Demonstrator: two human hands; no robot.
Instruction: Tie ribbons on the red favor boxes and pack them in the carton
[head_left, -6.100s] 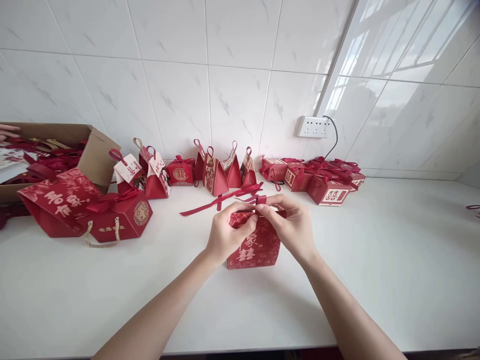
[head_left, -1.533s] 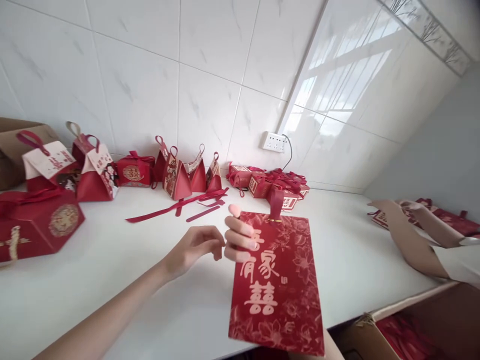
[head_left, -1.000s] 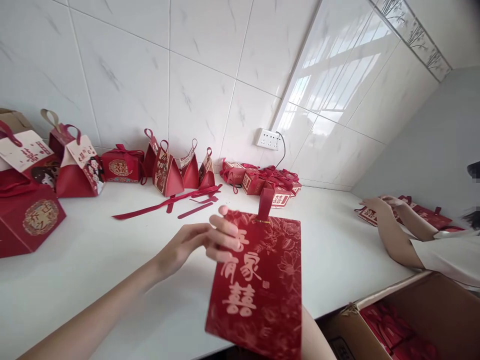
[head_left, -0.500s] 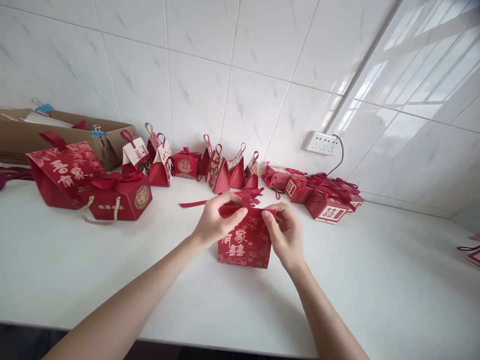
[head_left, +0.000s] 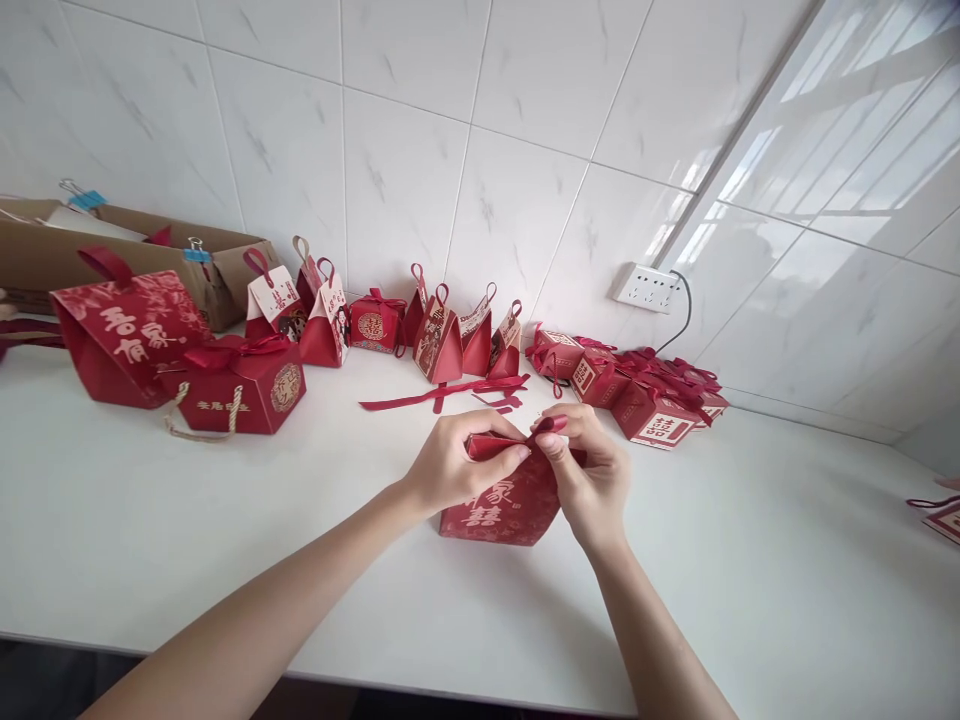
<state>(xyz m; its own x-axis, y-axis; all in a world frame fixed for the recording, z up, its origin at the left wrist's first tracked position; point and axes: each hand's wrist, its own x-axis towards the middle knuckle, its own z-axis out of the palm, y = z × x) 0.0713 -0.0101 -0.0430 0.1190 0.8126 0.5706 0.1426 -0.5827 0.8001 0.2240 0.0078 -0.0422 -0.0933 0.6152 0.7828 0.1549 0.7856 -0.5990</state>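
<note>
A red gift box (head_left: 499,515) with light printed characters stands on the white table between my hands, its upper edge partly covered by my fingers. My left hand (head_left: 469,460) pinches the top edge of the box with thumb and fingers. Close beside it, my right hand (head_left: 589,465) is closed on a red ribbon loop (head_left: 550,425) at the top of the box. Behind the box lie a long red ribbon strip (head_left: 397,402) and some shorter pieces.
Large red boxes (head_left: 124,345) stand at the left before a brown carton (head_left: 247,250). Small handled boxes (head_left: 442,345) line the wall; bow-tied boxes (head_left: 652,415) cluster at the right. A power strip (head_left: 645,288) is on the wall. Parts of other people's hands show at both side edges.
The ribbon loop, upright near my left hand before, is now tilted to the right in my right hand's fingers. Both hands and the box top have shifted slightly right and down in view.
</note>
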